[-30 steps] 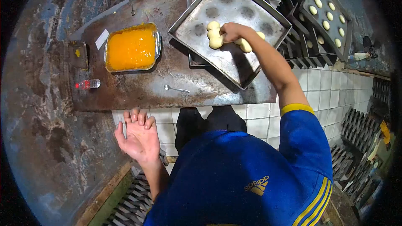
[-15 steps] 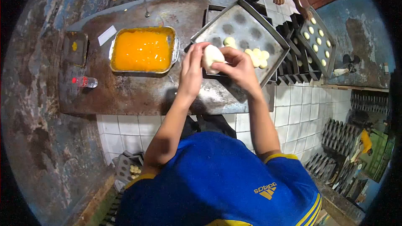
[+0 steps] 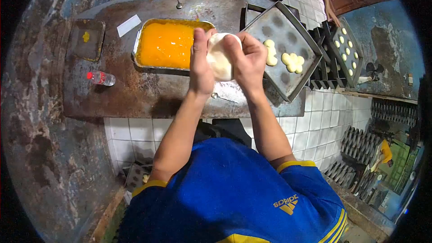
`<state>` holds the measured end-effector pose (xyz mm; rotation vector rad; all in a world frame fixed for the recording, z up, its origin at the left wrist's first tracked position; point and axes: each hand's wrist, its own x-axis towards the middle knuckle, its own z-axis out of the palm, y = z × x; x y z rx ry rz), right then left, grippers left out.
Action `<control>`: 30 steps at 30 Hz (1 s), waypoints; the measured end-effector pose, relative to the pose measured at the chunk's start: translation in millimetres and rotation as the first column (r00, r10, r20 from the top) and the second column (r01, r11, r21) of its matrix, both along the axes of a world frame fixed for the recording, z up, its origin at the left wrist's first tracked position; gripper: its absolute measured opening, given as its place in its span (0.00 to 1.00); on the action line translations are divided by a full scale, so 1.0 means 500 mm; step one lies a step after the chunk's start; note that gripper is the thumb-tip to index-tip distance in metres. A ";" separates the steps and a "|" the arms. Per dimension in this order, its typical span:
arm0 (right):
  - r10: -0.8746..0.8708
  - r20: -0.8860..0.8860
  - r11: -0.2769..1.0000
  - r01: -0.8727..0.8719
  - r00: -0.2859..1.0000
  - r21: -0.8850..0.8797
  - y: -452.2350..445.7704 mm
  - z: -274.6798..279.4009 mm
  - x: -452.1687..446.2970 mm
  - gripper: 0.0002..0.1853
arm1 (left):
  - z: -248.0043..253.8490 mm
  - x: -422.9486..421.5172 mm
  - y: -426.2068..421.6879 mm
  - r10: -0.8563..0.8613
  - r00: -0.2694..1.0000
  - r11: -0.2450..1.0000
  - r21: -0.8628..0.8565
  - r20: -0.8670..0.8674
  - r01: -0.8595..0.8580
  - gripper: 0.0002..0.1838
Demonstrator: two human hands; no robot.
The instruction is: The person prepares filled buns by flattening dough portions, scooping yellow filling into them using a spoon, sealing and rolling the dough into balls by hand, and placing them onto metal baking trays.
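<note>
My feed is filled mostly by a scuffed brown worktop (image 3: 121, 94) and the wearer's blue shirt with yellow trim (image 3: 202, 189), marked "adidas" on the right side. A square grey metal tray (image 3: 297, 78) sits at the worktop's right end, holding a pale yellow flower-shaped dough cluster (image 3: 292, 62) and a narrower dough cluster (image 3: 271, 58) beside it. I see a rectangular shiny-rimmed dish (image 3: 136, 51) full of glossy orange filling (image 3: 166, 42). Beyond the square tray, a dark tray (image 3: 350, 37) carries rows of pale dough balls; a co-worker's hand (image 3: 332, 18) is at its corner. At far left, a small dark metal tray (image 3: 96, 47) holds a yellow smear (image 3: 86, 37).

The left hand (image 3: 200, 69) and right hand (image 3: 249, 65) both have their fingers clamped on a smooth white dough lump (image 3: 220, 63), raised over the worktop between dish and square tray, the right thumb pressing its face.

Smaller still: a clear plastic bottle with a red cap (image 3: 102, 78), its lettering unreadable to me, a white rectangular slip (image 3: 129, 25) and two metal spoons (image 3: 178, 5).
</note>
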<state>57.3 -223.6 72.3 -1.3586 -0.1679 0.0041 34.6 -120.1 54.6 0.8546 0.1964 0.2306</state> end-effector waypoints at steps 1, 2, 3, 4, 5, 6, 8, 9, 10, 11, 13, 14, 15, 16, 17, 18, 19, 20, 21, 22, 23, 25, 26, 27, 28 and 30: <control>0.064 -0.064 0.993 -0.057 0.996 0.101 -0.003 -0.003 0.012 0.11 | -0.002 -0.014 0.030 -0.068 0.997 0.996 0.054 0.040 0.066 0.33; 0.134 -0.042 0.985 -0.128 0.990 0.112 -0.005 -0.002 0.020 0.12 | -0.005 -0.020 0.057 -0.137 0.987 0.986 0.110 0.079 0.128 0.29; 0.153 -0.041 0.988 -0.152 0.987 0.034 0.002 0.010 0.022 0.13 | -0.013 -0.020 0.074 -0.133 0.988 0.987 0.106 0.077 0.125 0.29; 0.174 -0.048 0.983 -0.176 0.984 -0.044 0.009 0.022 0.020 0.14 | -0.026 -0.024 0.087 -0.156 0.985 0.958 0.254 0.080 0.131 0.24; 0.179 -0.058 0.982 -0.182 0.982 -0.046 0.012 0.025 0.019 0.14 | -0.036 -0.029 0.096 -0.179 0.981 0.908 0.398 0.078 0.134 0.21; 0.202 -0.086 0.972 -0.211 0.976 -0.103 0.016 0.029 0.023 0.13 | -0.030 -0.032 0.097 -0.173 0.982 0.909 0.396 0.073 0.131 0.21; 0.225 -0.122 0.958 -0.243 0.967 -0.156 0.022 0.045 0.026 0.13 | -0.016 -0.035 0.092 0.025 0.998 0.995 0.095 0.066 -0.031 0.22; 0.339 -0.184 0.926 -0.362 0.923 -0.107 0.024 0.062 0.022 0.14 | -0.049 -0.036 0.133 -0.094 0.995 0.989 -0.115 0.036 0.098 0.29; 0.445 -0.244 0.882 -0.469 0.861 -0.047 0.022 0.075 0.018 0.14 | -0.055 -0.032 0.117 0.011 0.999 0.993 -0.120 0.039 -0.006 0.23; 0.543 -0.246 0.811 -0.577 0.803 -0.093 0.013 0.081 0.017 0.18 | -0.107 -0.028 0.126 -0.086 0.992 0.974 0.219 0.093 0.064 0.21; 0.471 -0.057 0.750 -0.433 0.881 -0.499 0.024 0.089 0.001 0.22 | -0.154 -0.042 0.125 -0.230 0.959 0.757 0.650 0.163 0.071 0.21; 0.453 0.036 0.603 -0.276 0.891 -0.749 0.019 0.082 0.005 0.23 | -0.176 -0.057 0.119 -0.253 0.943 0.665 0.747 0.215 0.008 0.22; 0.351 -0.026 0.554 -0.230 0.936 -0.800 0.018 0.050 0.008 0.25 | -0.182 -0.070 0.113 -0.273 0.924 0.569 0.819 0.268 -0.070 0.24; 0.215 -0.269 0.586 -0.345 0.939 -0.734 0.004 -0.008 0.017 0.28 | -0.174 -0.086 0.117 -0.292 0.943 0.604 0.795 0.158 0.054 0.23; 0.157 -0.263 0.635 -0.302 0.952 -0.712 -0.018 -0.106 0.026 0.29 | -0.201 -0.098 0.119 -0.212 0.973 0.672 0.737 0.096 0.074 0.20; 0.134 -0.385 0.580 -0.387 0.913 -0.717 -0.045 -0.197 0.025 0.30 | -0.215 -0.110 0.134 -0.214 0.973 0.672 0.736 0.084 0.084 0.20; 0.199 -0.121 0.403 -0.194 0.973 -0.895 -0.099 -0.383 -0.002 0.30 | -0.227 -0.125 0.155 -0.214 0.977 0.640 0.752 -0.024 0.159 0.22; 0.262 -0.264 0.100 -0.298 0.928 -0.949 -0.134 -0.464 -0.035 0.30 | -0.234 -0.139 0.175 -0.208 0.969 0.606 0.760 -0.131 0.232 0.24; 0.221 -0.308 -0.028 -0.310 0.925 -0.950 -0.172 -0.577 -0.092 0.21 | -0.235 -0.151 0.190 -0.206 0.968 0.602 0.762 -0.140 0.238 0.24; 0.258 -0.321 -0.164 -0.286 0.911 -0.944 -0.197 -0.642 -0.135 0.14 | -0.233 -0.162 0.208 -0.079 0.965 0.569 0.784 -0.249 0.249 0.21; 0.340 -0.218 -0.130 -0.184 0.915 -0.974 -0.224 -0.690 -0.178 0.15 | -0.232 -0.170 0.230 0.063 0.937 0.535 0.804 -0.345 0.260 0.18; 0.417 -0.225 -0.104 -0.200 0.880 -0.974 -0.234 -0.678 -0.191 0.16 | -0.260 -0.200 0.286 0.162 0.908 0.596 0.771 -0.387 0.223 0.17; 0.476 -0.229 -0.092 -0.211 0.849 -0.973 -0.227 -0.672 -0.194 0.17 | -0.282 -0.220 0.316 0.237 0.873 0.661 0.730 -0.426 0.176 0.17; 0.446 -0.284 0.020 -0.327 0.849 -0.945 -0.209 -0.648 -0.184 0.20 | -0.311 -0.240 0.352 0.252 0.823 0.670 0.705 -0.509 0.231 0.16; 0.447 -0.285 0.027 -0.331 0.848 -0.943 -0.182 -0.623 -0.164 0.20 | -0.354 -0.267 0.395 0.254 0.821 0.665 0.709 -0.511 0.236 0.16; 0.451 -0.297 0.220 -0.428 0.842 -0.877 -0.110 -0.586 -0.110 0.23 | -0.392 -0.301 0.442 0.199 0.886 0.674 0.715 -0.420 0.188 0.17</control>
